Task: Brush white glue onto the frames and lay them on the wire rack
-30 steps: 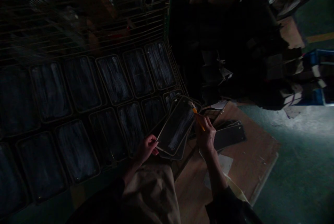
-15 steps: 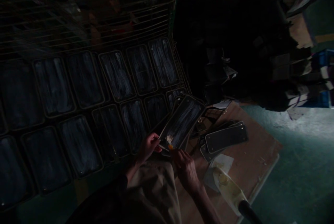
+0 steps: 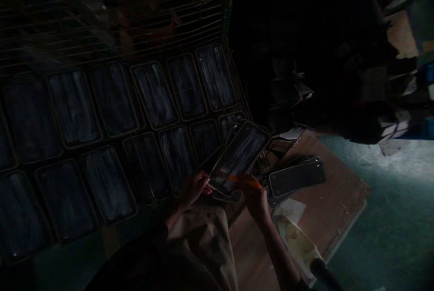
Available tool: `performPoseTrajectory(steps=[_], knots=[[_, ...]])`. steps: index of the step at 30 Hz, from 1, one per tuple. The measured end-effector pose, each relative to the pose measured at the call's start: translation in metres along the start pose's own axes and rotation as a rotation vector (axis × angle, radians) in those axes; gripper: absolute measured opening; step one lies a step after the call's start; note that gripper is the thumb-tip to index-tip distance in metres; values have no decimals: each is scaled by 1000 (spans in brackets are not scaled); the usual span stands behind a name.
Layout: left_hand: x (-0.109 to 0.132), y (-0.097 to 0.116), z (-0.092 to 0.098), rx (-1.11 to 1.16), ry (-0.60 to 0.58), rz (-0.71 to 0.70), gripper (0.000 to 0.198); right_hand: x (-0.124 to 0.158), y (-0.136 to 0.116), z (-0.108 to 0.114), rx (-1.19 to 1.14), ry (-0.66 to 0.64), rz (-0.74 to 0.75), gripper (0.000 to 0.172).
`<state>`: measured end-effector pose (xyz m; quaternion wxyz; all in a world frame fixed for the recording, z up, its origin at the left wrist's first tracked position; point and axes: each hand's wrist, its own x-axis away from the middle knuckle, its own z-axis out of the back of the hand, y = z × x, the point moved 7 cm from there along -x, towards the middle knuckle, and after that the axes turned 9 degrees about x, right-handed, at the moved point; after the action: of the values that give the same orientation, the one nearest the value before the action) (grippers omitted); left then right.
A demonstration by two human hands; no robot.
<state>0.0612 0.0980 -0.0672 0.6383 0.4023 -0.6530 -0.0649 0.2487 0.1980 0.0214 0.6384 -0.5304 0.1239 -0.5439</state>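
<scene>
My left hand (image 3: 195, 188) pinches the lower left edge of a dark rectangular panel (image 3: 242, 155) with rounded corners and a pale rim. Whitish streaks run along the panel's face. Closed around the orange handle of a brush (image 3: 246, 179) is my right hand (image 3: 255, 196); the bristles lie on the panel near its lower left end. Another dark panel (image 3: 233, 197) shows underneath the held one. To the right, a small stack of similar dark panels (image 3: 298, 176) with metal studs at the corners rests on a wooden board.
Rows of streaked dark panels (image 3: 108, 184) lean on a wire rack (image 3: 233, 73) at the left. On the wooden board (image 3: 339, 182) sit a pale paper (image 3: 294, 209) and a yellowish container (image 3: 298, 239) with a black handle. Dark stacked items fill the back right.
My right hand has moved right and slightly up, turning the brush from steep to nearly level across the panel. My left hand keeps its grip on the panel's edge.
</scene>
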Motion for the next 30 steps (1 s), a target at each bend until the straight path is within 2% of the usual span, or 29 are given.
performPoseTrajectory(steps=[3,5,9,14,18,21,25,27,30], knots=[[1,0,-2,15,-12,30,27,7,3,-13,-20,-85,-7,25],[1,1,-3,14,-29,18,29,1,9,-15,-38,-62,-21,24],[-2,1,-1,-10,-40,-14,29,-31,19,4,-106,140,-53,24],[-6,0,-1,-55,-42,-44,23,-71,4,37,-144,384,24,28],[-7,-4,0,-70,-10,-55,20,-90,-7,59,-114,575,87,30],[-7,-6,1,-72,12,-47,20,-97,-10,68,-98,657,130,29],[-5,-4,-1,-36,29,-37,22,-85,-6,59,-74,604,124,24],[-3,-3,-3,-16,19,-17,24,-63,1,44,-49,525,81,21],[-1,-2,-5,26,-4,17,30,-15,13,14,16,356,9,19]])
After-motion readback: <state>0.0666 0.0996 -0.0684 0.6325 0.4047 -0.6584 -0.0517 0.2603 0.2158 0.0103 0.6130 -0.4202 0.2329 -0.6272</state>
